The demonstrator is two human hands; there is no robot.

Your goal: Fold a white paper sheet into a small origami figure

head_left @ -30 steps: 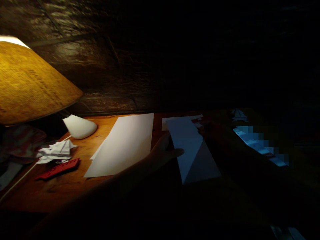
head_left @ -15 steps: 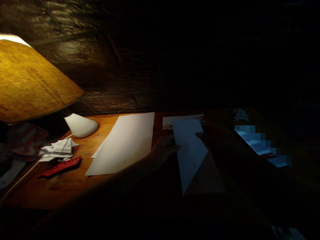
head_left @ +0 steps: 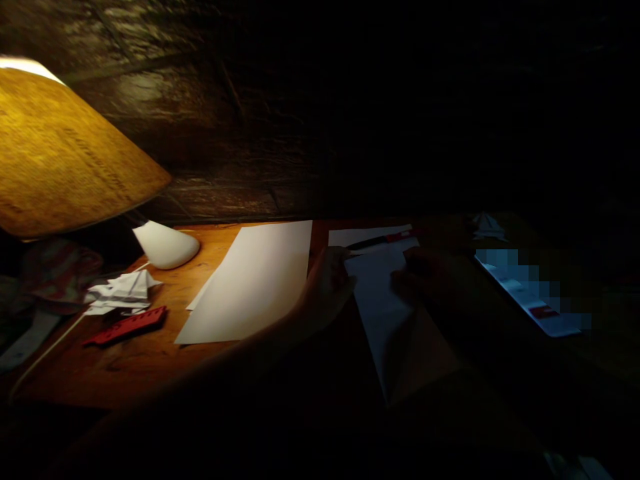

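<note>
A folded white paper point(head_left: 385, 313) with a diagonal crease lies on the wooden desk point(head_left: 150, 347) in near darkness. My left hand point(head_left: 325, 290) grips its upper left edge, fingers curled over the corner. My right hand point(head_left: 425, 277), a dark shape, pinches the paper's upper right edge. A second white sheet point(head_left: 255, 283) lies flat to the left in the lamplight, apart from both hands. Behind the folded paper rests another white slip point(head_left: 360, 237) with a dark pen point(head_left: 380, 241) on it.
A glowing yellow lampshade point(head_left: 65, 160) hangs over the left side, above its white base point(head_left: 165, 245). Crumpled paper point(head_left: 120, 292) and a red flat strip point(head_left: 127, 325) lie at left. A lit phone screen point(head_left: 530, 293) and a small folded paper shape point(head_left: 485, 227) sit at right.
The folded paper has shifted down and to the right. My left hand has moved up to its top left corner, and my right hand has closed on its top right edge.
</note>
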